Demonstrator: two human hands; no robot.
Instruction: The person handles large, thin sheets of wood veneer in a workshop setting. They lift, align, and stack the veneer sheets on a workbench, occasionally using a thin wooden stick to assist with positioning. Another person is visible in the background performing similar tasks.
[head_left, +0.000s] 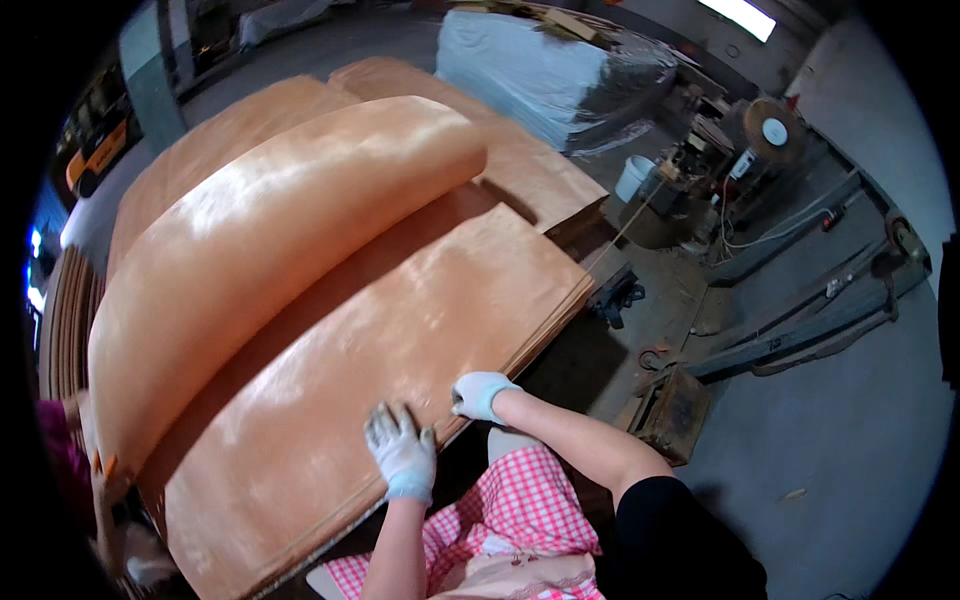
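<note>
A stack of thin orange-brown wood veneer sheets (400, 310) lies in front of me. My left hand (402, 452) rests flat on the top sheet near its front edge, fingers spread. Just right of it, my right hand (482, 396) is closed at the stack's edge, with its fingers curled; whatever they hold is hidden. Both hands wear white gloves. Across the far part of the stack arches a large curled veneer sheet (290, 210), its shadow falling on the sheet below. At the far left, a co-worker's hand (112, 480) is at the end of that curled sheet.
More veneer stacks (230, 120) lie behind. A plastic-wrapped pile (520, 75) stands at the back, with a white bucket (634, 177) near it. To the right are a machine with a round disc (773, 130) and a metal frame (780, 345) on the floor.
</note>
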